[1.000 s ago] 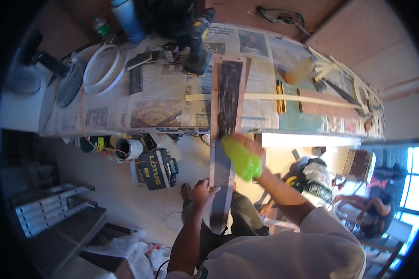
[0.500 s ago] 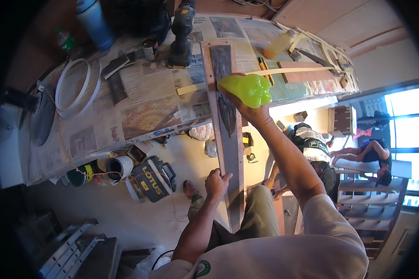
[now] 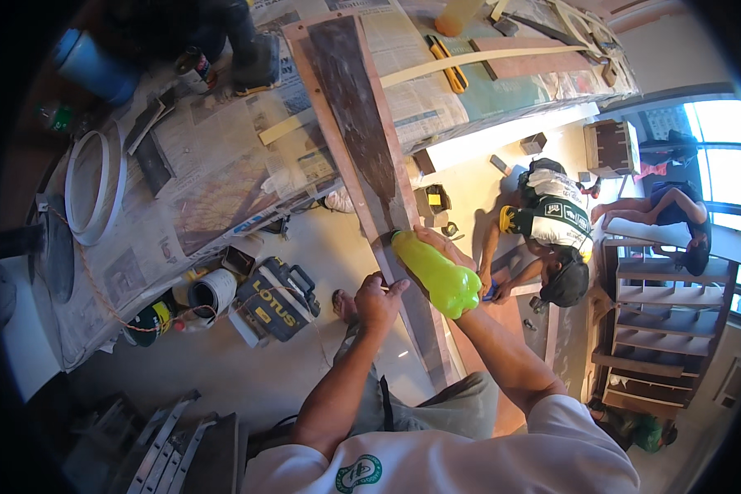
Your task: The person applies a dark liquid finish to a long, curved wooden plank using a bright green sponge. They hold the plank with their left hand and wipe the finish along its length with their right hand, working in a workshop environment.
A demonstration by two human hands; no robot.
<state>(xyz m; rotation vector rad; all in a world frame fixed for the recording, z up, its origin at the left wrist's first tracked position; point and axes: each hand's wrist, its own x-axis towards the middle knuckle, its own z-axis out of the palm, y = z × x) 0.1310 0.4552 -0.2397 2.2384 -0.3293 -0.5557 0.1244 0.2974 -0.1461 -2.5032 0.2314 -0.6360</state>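
A long wooden board [image 3: 362,140] with a dark coated face runs from the newspaper-covered table [image 3: 222,181] down toward me. My right hand [image 3: 443,247] is closed around a bright green plastic bottle [image 3: 435,274], tipped with its neck against the board's lower part. Fingertips of my left hand [image 3: 379,298] grip the board's left edge just beside the bottle.
On the table lie a white ring [image 3: 90,185], a blue cylinder [image 3: 90,66], thin wood strips [image 3: 477,59] and a yellow cutter [image 3: 446,64]. Paint cans [image 3: 210,292] and a tool case [image 3: 276,298] sit on the floor. A person [image 3: 552,239] crouches at right near a wooden shelf unit [image 3: 659,313].
My right hand has drawn the green bottle down the board, from the table end toward me. The left hand has slid up the board's edge, close to the bottle.
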